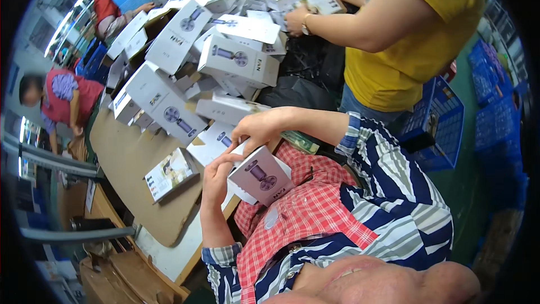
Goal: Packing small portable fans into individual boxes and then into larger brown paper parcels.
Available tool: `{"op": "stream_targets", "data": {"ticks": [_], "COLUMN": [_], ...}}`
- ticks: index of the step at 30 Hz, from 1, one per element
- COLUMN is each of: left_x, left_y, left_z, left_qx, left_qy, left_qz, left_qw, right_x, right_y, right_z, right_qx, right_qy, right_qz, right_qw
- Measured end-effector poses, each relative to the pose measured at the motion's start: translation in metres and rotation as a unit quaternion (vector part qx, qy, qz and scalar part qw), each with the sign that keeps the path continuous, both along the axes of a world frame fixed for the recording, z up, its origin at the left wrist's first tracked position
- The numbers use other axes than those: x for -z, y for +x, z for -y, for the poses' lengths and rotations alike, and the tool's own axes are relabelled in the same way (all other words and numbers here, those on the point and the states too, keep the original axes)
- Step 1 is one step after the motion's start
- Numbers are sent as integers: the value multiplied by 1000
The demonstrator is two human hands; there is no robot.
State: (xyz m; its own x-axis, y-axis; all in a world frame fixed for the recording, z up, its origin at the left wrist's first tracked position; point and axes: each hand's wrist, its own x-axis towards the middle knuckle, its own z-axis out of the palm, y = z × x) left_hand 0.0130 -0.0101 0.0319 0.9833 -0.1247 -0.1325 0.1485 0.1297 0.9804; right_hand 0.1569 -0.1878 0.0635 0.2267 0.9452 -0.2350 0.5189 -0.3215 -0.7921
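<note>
In 2 hands point(216, 177) point(257, 128) rests a carton point(260, 179), interior hidden.

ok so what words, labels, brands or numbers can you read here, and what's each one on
I won't copy wording, only say where it stands:
White box at the left hand and right hand: one short word, readable, beside a fan picture
Large white box beside the brown board: short word, readable; finer print too small
Photo-printed box on the board: small print, too blurred
</note>
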Motion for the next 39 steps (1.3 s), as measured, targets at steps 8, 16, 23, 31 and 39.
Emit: {"op": "stream_targets", "data": {"ticks": [8,16,23,31,39], "left_x": [7,-3,79,81,1], "left_y": [-28,-35,9,28,-21], "left_z": [-35,-89,-66,-50,-11], "left_qx": [-69,-440,-311,-338,-326], "left_qy": [123,-28,57,249,-5], "left_qz": [182,234,34,-4,71], "left_qw": [973,867,948,907,943], "right_x": [-2,-23,100,90,32], "right_y": [-16,23,-10,-21,-63], "right_z": [15,19,1,-67,-2], "right_qx": [-14,233,243,352,347], "right_qy": [205,295,-29,132,368], "right_qz": [71,-154,164,70,6], "right_qw": [976,914,956,924,863]}}
